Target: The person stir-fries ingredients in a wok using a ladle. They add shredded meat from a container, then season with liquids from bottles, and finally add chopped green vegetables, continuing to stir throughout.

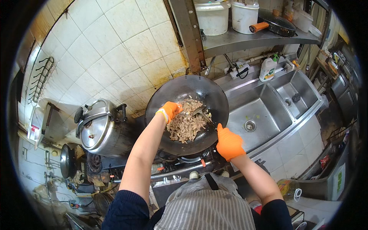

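A large dark wok (161,95) sits on the stove in front of me, holding a heap of cooked meat strips (187,126). My right hand (230,143), in an orange glove, grips the handle of a metal ladle (198,110), whose bowl rests in the meat. Over the wok's left part is my left hand (170,110), also gloved in orange. Its fingers are bent together above the meat; something small and clear seems to be at the fingertips, but I cannot tell what.
A metal pressure cooker (99,128) stands left of the wok. On the right is a stainless steel double sink (258,115), with a white bottle (268,69) behind it. A metal shelf (258,41) above carries white buckets (212,20) and a lidded pan (279,24).
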`<move>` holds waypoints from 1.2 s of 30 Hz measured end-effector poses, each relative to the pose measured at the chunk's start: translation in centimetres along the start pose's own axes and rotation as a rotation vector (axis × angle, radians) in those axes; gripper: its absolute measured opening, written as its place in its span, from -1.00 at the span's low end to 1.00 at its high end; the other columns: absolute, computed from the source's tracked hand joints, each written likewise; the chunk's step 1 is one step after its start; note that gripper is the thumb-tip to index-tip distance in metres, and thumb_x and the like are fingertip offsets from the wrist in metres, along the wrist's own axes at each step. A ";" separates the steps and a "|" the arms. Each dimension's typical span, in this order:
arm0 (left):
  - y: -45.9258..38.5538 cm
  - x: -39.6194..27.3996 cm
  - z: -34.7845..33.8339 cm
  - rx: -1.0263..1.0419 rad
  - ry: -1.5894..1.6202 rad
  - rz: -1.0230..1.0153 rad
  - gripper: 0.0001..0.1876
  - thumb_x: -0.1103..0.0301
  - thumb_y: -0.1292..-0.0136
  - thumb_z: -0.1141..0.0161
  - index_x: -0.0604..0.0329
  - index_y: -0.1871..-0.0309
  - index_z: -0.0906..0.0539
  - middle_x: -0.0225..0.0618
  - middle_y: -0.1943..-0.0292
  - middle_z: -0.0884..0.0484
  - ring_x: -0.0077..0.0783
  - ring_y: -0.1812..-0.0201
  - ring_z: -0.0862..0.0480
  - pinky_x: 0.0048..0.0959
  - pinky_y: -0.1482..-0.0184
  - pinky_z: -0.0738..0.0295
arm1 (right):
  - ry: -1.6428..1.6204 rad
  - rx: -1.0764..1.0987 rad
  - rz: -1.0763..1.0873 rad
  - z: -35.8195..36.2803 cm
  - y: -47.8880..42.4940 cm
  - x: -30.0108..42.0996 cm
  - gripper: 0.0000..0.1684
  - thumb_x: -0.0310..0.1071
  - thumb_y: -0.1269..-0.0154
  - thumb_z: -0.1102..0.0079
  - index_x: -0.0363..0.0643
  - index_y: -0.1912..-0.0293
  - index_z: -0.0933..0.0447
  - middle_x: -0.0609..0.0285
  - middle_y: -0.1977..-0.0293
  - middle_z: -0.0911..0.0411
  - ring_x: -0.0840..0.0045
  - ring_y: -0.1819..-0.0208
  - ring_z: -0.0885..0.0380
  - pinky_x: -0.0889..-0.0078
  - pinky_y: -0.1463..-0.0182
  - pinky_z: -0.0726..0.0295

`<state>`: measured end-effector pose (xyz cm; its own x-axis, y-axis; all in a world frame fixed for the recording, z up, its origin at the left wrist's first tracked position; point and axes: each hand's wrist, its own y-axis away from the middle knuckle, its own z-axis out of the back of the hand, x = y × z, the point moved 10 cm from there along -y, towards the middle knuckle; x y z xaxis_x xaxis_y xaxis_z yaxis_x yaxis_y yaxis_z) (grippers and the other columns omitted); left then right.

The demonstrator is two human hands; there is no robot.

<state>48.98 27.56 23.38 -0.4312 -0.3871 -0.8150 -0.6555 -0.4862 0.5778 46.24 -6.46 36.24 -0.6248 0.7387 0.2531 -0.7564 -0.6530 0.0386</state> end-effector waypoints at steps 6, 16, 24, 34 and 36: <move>-0.1 -2.1 1.8 -0.032 -0.271 -0.135 -0.78 0.36 -0.45 0.01 0.25 0.18 -0.63 -0.18 0.37 -0.65 -0.27 0.44 -0.63 -0.36 0.48 -0.50 | -0.216 -0.006 -0.115 -0.8 -2.2 -0.5 -0.35 -0.28 -0.29 0.00 -0.27 -0.35 -0.37 -0.08 0.02 -0.60 0.09 0.05 -0.65 0.05 0.01 -0.60; 6.1 -4.2 -0.4 0.079 -0.424 -0.438 -0.64 0.39 -0.33 -0.21 0.26 -0.16 -0.59 -0.09 -0.03 -0.68 -0.16 0.07 -0.67 -0.21 0.01 -0.56 | -0.675 -0.028 -0.274 1.7 -2.4 -0.4 -0.35 -0.20 -0.38 0.10 -0.35 -0.36 -0.36 -0.26 -0.27 -0.44 0.04 -0.33 -0.42 0.19 -0.42 -0.32; 7.3 -6.5 2.7 -0.104 -0.768 -0.360 -0.55 0.11 -0.36 -0.16 0.03 -0.26 -0.62 -0.21 -0.05 -0.72 -0.18 -0.14 -0.66 -0.35 -0.25 -0.44 | -0.501 -0.029 0.019 -10.2 -7.2 4.2 -0.60 -0.22 -0.42 0.05 -0.34 0.02 -0.57 -0.33 0.11 -0.59 -0.07 -0.03 -0.58 0.05 -0.09 -0.57; 9.3 -6.8 3.1 0.017 -0.555 -0.509 -0.66 0.18 -0.39 -0.23 0.27 -0.04 -0.69 -0.27 0.14 -0.72 -0.34 0.08 -0.64 -0.43 -0.04 -0.52 | -0.354 0.237 -0.029 -1.3 3.2 5.7 -0.58 -0.19 -0.46 0.14 -0.21 -0.14 -0.47 -0.16 0.09 -0.64 -0.05 0.02 -0.61 -0.08 -0.09 -0.52; 9.5 -5.7 2.4 0.111 -0.422 -0.390 -0.70 0.20 -0.42 -0.19 0.27 0.05 -0.71 -0.25 0.21 -0.71 -0.40 0.15 -0.63 -0.44 0.00 -0.52 | -0.302 0.169 -0.090 -2.4 0.8 5.5 -0.54 -0.20 -0.46 0.11 -0.20 -0.22 -0.44 -0.17 0.08 -0.64 -0.06 0.02 -0.60 -0.08 -0.05 -0.54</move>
<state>43.73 27.04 33.43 -0.3398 0.1610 -0.9266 -0.8668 -0.4359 0.2422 41.75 -2.57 35.36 -0.4522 0.7283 0.5149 -0.7474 -0.6244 0.2269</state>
